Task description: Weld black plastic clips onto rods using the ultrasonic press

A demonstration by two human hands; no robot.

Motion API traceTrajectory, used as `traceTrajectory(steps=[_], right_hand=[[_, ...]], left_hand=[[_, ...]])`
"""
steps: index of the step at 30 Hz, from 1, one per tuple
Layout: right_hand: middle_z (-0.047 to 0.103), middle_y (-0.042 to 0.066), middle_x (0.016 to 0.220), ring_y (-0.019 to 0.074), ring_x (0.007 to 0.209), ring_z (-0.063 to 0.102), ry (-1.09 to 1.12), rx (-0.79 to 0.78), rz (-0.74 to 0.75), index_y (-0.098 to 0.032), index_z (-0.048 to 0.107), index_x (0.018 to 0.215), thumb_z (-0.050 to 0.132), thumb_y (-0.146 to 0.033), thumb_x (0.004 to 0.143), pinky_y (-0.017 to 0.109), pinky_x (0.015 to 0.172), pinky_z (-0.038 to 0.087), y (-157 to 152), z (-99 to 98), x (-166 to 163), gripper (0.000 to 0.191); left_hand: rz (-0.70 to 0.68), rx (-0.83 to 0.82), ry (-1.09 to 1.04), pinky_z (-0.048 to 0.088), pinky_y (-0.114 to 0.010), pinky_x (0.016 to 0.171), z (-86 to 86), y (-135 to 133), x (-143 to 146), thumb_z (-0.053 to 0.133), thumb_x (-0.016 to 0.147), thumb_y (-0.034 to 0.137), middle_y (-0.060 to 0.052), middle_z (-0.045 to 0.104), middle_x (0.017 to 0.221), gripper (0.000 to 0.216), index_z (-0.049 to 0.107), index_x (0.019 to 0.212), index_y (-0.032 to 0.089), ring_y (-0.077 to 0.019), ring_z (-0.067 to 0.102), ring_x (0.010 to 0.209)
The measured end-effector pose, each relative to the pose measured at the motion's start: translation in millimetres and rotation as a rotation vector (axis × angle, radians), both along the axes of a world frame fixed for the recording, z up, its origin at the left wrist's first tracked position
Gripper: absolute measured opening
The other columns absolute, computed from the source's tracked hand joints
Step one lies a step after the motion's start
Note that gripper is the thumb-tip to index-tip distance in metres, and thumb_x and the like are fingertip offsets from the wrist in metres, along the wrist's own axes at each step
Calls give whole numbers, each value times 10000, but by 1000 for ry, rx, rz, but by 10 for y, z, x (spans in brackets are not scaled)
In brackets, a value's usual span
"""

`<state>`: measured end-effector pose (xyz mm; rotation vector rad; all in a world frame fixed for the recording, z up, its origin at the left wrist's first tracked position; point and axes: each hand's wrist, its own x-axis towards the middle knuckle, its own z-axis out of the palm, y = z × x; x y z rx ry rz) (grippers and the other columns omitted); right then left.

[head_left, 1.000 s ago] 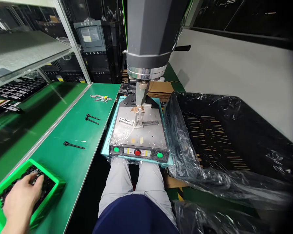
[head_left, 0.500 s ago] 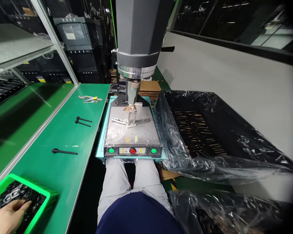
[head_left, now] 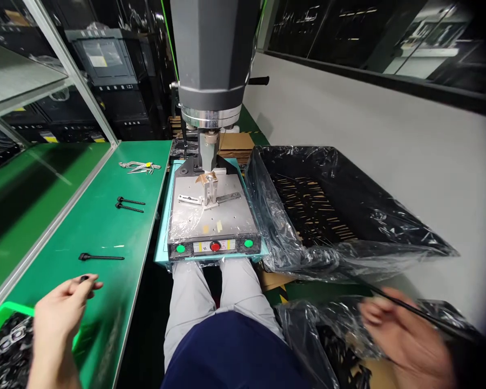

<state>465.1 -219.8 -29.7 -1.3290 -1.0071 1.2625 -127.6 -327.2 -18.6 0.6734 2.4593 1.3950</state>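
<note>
At the lower left edge of the frame, which cuts it off, a green bin (head_left: 20, 308) of black parts sits on the green bench (head_left: 105, 229), its upper right corner partly behind the left wrist. Just right of it, the left hand (head_left: 62, 308) hangs over the bench, thumb and fingers pinched together on a small dark piece (head_left: 84, 279), mostly hidden by the fingertips. A single black bolt-like part (head_left: 101, 257) lies just above those fingers in the frame, its tip short of the bench's right edge; two more such parts (head_left: 130, 203) lie side by side higher up, and pliers (head_left: 140, 165) lie near the far end. A dark gap separates the bench edge from the machine base (head_left: 214, 219) at centre, where a metal fixture (head_left: 210, 190) stands below the press head (head_left: 210, 54), with little room between fixture and tool. The base's right edge runs close against a plastic-lined tray (head_left: 281, 229), leaving only a narrow slit. At the lower right, the right hand (head_left: 409, 332) is curled around a long black rod (head_left: 421, 312), blurred, slanting from below the tray's front edge toward the dark frame edge. Below and left of that hand lies a plastic-lined box (head_left: 303, 337).
</note>
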Motion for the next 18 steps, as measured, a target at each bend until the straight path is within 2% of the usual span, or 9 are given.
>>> traceTrajectory(steps=[1,2,4,6,9,11,13,16,18], right_hand=[[551,41,578,191,564,536,32,5,17,-382,687,828,737,-697,663,419,553,380,114,-26,-189,359],[557,31,579,190,557,537,16,-17,100,-331,684,843,764,-650,670,399,556,391,223,-42,-427,371],[544,21,573,170,535,502,-174,-9,393,-221,663,757,649,-650,785,354,555,398,402,-54,-996,430],[560,19,655,159,621,508,-371,154,592,-193,625,678,578,-544,875,318,620,412,511,-61,-1580,406],[548,5,712,135,667,500,-507,404,727,-185,537,613,533,-376,924,264,634,391,555,-92,-2240,364],[553,-10,690,122,645,506,-501,480,818,-184,561,663,516,-291,944,245,625,388,545,-118,-2477,304],[605,1,741,131,691,549,-473,568,870,-183,643,813,512,-258,963,244,663,416,536,-134,-2576,213],[656,44,887,161,809,592,-503,700,864,-187,683,1060,507,-278,986,264,743,449,547,-126,-2577,211],[653,51,902,168,816,596,-578,727,867,-191,685,1113,504,-290,994,268,742,452,566,-97,-2535,238]], left_hand=[[-58,34,-50,559,-332,622,17,129,97,715,597,395,2,741,707,368,446,425,213,-264,727,797],[-129,61,-94,560,-336,652,22,248,188,730,601,396,-20,735,708,386,440,432,206,-267,728,798],[-283,104,-158,558,-340,694,17,452,362,761,620,412,-47,701,663,430,420,463,202,-278,730,810],[-430,149,-232,553,-329,699,22,613,538,788,639,420,-43,665,625,453,407,525,205,-279,728,835],[-639,190,-349,540,-301,646,67,788,798,826,639,393,-51,711,762,374,522,729,194,-225,712,780],[-786,181,-369,530,-291,637,99,866,941,837,641,371,-74,732,877,385,599,876,181,-177,676,715],[-884,174,-343,523,-286,644,107,920,1042,841,644,362,-66,725,854,377,652,909,170,-155,641,682],[-899,215,-284,507,-275,596,70,971,1111,856,623,366,-25,672,707,348,702,867,171,-152,608,629],[-907,239,-246,498,-274,569,33,994,1123,867,609,365,-16,645,658,343,726,857,173,-153,595,599]])
